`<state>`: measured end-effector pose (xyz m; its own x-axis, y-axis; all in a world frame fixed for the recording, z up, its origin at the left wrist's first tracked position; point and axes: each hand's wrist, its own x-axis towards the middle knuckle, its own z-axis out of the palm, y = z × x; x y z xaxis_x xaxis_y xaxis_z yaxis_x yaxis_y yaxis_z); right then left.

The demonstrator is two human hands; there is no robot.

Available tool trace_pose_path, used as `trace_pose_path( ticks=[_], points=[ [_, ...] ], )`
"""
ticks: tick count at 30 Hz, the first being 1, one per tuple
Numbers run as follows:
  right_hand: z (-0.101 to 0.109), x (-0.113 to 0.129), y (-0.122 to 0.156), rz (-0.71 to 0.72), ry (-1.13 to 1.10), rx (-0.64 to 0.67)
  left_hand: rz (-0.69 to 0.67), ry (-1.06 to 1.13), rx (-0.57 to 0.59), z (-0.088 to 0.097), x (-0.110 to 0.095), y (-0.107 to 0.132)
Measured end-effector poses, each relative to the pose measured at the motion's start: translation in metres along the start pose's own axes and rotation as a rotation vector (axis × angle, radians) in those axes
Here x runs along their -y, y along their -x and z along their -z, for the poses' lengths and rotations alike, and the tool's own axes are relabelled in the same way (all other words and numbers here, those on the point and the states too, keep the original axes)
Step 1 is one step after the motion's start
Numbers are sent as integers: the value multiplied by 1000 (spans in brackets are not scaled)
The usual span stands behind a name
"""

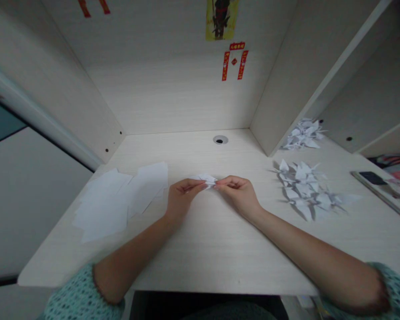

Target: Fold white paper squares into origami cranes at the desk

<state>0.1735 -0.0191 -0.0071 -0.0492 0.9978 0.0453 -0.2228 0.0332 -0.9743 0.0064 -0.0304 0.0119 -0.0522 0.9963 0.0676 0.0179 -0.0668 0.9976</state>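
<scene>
A small piece of folded white paper [206, 179] is pinched between both hands at the middle of the desk. My left hand [183, 195] grips its left side between thumb and forefinger, the other fingers curled in. On the opposite side, my right hand [238, 191] pinches the right end the same way. The fingertips cover parts of the paper, so its exact folded shape is hard to make out. Sheets of white paper [110, 209] lie loosely stacked to the left of my left hand. Folded paper cranes [303, 184] sit in a cluster right of my right hand.
More paper cranes [305, 133] are heaped behind the upright divider [286, 106]. A tray-like flat object with a dark phone-shaped item [373, 178] lies at the far right. A round cable hole [220, 140] is set near the back panel. The desk's front edge runs below my forearms.
</scene>
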Motion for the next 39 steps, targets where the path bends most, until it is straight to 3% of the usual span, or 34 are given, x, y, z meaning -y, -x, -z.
trace_pose_path(
  ticks=[5, 18, 39],
  points=[
    [-2, 0, 2, -18, -13, 12, -69, -41, -24, 2, 1, 0],
    [-3, 3, 2, 13, 52, -48, 16, 103, -27, -4, -4, 1],
    [-6, 2, 3, -6, 3, -37, 2, 107, -45, -4, -1, 3]
  ],
)
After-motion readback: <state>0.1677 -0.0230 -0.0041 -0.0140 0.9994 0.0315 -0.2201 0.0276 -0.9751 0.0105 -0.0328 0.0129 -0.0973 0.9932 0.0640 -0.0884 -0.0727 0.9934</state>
